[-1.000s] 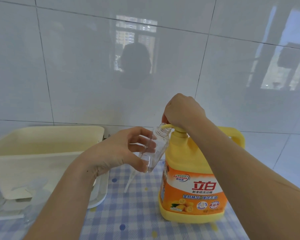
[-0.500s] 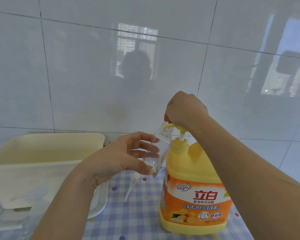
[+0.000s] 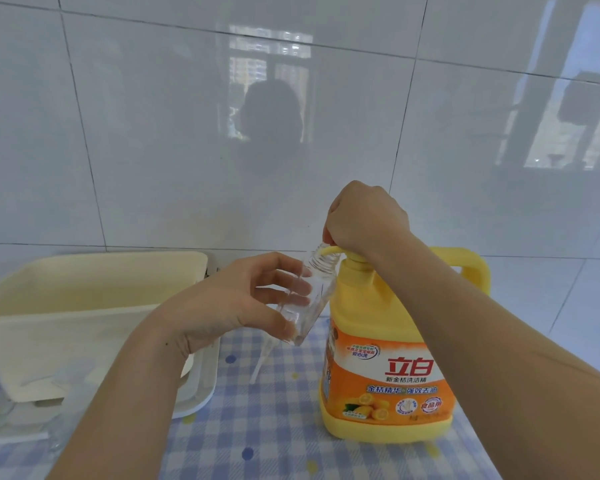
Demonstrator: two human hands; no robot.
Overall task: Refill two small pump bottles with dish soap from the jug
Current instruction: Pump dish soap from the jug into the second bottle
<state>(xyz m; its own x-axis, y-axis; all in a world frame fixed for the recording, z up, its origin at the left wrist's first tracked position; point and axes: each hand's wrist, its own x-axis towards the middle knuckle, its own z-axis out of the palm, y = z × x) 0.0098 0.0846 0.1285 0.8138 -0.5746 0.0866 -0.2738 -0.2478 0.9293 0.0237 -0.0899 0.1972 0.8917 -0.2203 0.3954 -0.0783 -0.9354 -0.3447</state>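
Observation:
A yellow dish soap jug (image 3: 392, 368) with an orange label stands on the checked cloth. My right hand (image 3: 364, 216) is curled over its pump head, which sits pushed down against the cap. The pump's yellow spout (image 3: 328, 251) reaches left over the open neck of a small clear bottle (image 3: 312, 296). My left hand (image 3: 253, 299) holds that bottle tilted against the jug's left side, thumb in front and fingers behind. A white pump tube (image 3: 262, 358) lies on the cloth under the bottle.
A cream plastic basin (image 3: 84, 296) stands at the left on a white tray (image 3: 201, 386). Clear plastic pieces (image 3: 11, 417) lie at the lower left. A white tiled wall rises close behind. The blue checked cloth (image 3: 264, 441) covers the table.
The pump head rose half a second ago and is pressed down again now under my right hand. My left hand keeps the bottle under the spout.

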